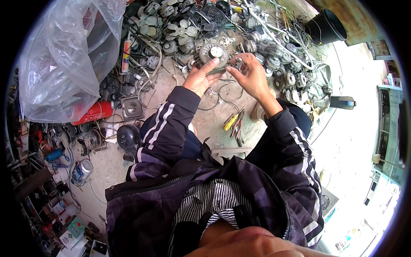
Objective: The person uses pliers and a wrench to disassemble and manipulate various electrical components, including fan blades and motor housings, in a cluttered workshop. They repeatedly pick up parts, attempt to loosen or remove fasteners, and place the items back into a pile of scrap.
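A round grey electric fan motor (211,53) with a pale disc at its centre rests in my left hand (200,79). My left thumb lies over its near edge, and the other fingers are partly beneath it. Close by on the right, my right hand (252,76) is curled, thumb and fingers drawn toward each other beside the motor. Something small shows at those fingertips, too fine to make out. On the floor between my knees lie yellow-handled pliers (230,122) and red-handled pliers (238,125).
Piled motors (274,55), white fan blades (182,30) and tangled cables spread beyond my hands. A large clear plastic bag (68,64) stands at the left over a red cylinder (95,112). A metal tray (132,107) lies near it. At the far right is a black bucket (326,26).
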`<control>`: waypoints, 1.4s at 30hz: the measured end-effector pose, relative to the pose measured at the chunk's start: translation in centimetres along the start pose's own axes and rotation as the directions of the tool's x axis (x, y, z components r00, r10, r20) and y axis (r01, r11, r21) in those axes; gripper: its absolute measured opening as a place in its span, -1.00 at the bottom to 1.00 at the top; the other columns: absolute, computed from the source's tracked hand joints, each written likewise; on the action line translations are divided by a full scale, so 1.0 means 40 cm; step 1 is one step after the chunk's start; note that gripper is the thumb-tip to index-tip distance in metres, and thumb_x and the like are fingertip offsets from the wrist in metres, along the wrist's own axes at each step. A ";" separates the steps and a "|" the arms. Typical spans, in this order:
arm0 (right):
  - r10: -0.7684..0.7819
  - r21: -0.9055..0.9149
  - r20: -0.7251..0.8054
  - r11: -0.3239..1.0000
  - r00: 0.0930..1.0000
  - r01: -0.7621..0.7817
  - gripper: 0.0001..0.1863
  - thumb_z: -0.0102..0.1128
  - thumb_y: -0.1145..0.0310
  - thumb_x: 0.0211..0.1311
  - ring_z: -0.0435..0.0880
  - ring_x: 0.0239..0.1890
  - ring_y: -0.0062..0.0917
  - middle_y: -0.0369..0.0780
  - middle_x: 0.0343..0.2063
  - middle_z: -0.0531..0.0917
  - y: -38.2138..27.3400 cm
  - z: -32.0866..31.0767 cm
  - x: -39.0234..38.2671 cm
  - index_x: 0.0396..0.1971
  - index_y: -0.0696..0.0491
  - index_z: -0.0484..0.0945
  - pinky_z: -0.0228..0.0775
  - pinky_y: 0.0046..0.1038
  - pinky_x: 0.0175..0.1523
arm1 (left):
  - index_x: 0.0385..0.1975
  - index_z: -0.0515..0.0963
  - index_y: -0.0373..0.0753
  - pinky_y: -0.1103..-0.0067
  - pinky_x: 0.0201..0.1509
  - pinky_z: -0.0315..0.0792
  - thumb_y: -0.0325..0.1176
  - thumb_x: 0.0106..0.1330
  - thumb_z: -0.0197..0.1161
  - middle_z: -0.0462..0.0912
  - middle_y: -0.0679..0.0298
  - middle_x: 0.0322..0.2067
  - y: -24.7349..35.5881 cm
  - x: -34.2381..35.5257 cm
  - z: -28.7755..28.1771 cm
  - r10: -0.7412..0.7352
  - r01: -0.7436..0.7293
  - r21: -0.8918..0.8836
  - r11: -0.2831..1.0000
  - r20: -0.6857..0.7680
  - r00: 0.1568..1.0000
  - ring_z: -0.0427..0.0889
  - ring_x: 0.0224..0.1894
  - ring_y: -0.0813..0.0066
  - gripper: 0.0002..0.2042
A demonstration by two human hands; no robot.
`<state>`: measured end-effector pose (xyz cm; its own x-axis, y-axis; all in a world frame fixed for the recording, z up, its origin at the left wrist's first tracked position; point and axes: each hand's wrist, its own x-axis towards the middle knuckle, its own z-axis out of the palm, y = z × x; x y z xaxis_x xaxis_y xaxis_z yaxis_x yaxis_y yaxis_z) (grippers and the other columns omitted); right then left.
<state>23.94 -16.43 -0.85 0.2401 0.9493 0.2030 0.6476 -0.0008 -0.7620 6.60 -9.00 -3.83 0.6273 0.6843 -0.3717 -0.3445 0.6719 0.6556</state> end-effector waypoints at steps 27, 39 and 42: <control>-0.009 -0.027 -0.021 1.000 1.000 0.008 -0.64 0.40 0.17 0.00 0.59 -0.41 -0.46 -0.25 -0.23 0.60 0.005 0.005 -0.002 -0.26 0.10 0.63 0.45 -0.42 -0.28 | 0.08 0.40 -0.19 0.36 0.18 0.42 -0.28 0.24 0.33 0.57 0.19 -0.02 0.001 0.002 -0.008 -0.032 0.033 -0.020 0.999 0.017 0.999 0.59 0.02 0.26 -0.57; 0.005 -0.027 -0.008 1.000 1.000 -0.005 -0.70 0.39 0.21 0.00 0.58 -0.41 -0.47 -0.25 -0.22 0.59 0.000 0.004 -0.002 -0.29 0.06 0.64 0.44 -0.43 -0.26 | 0.08 0.41 -0.18 0.37 0.23 0.36 -0.23 0.26 0.30 0.57 0.19 -0.01 -0.001 0.004 -0.012 -0.055 0.056 -0.012 0.998 0.021 0.998 0.57 0.06 0.28 -0.58; -0.008 -0.019 0.000 1.000 1.000 0.008 -0.69 0.39 0.20 0.01 0.58 -0.40 -0.48 -0.26 -0.22 0.59 0.013 0.010 -0.001 -0.28 0.04 0.64 0.44 -0.44 -0.27 | 0.08 0.41 -0.18 0.37 0.23 0.35 -0.23 0.26 0.30 0.57 0.19 -0.01 0.002 -0.003 -0.003 -0.052 0.052 0.010 0.999 0.015 0.999 0.56 0.07 0.28 -0.57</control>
<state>23.98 -16.33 -1.48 0.2353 0.9491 0.2093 0.6628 0.0008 -0.7488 6.42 -8.99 -3.80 0.6547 0.6441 -0.3956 -0.3046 0.7039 0.6417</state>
